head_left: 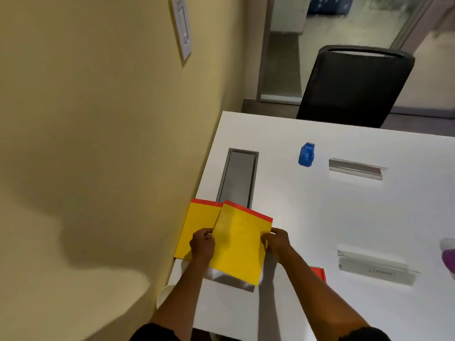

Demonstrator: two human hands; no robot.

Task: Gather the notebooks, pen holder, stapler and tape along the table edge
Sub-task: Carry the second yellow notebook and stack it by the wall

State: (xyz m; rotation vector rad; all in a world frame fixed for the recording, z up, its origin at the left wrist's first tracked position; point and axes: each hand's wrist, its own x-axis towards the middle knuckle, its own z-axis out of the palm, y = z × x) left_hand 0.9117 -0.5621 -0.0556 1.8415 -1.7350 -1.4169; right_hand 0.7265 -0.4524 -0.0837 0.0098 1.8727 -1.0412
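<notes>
Two yellow notebooks with red top strips lie near the white table's (320, 217) left edge. The upper notebook (240, 244) is tilted and overlaps the lower notebook (195, 227). My left hand (202, 244) pinches the upper notebook's left edge, and my right hand (277, 242) pinches its right edge. A blue tape dispenser (306, 155) stands further back on the table. A red object (319, 273) shows partly behind my right forearm. No pen holder or stapler is clearly in view.
Two grey cable trays (237, 178) are set into the table by the wall side. Two clear name-plate holders (357, 168) (375, 268) stand on the right. A black chair (354, 87) is at the far edge. A purple thing (449, 257) sits at the right border.
</notes>
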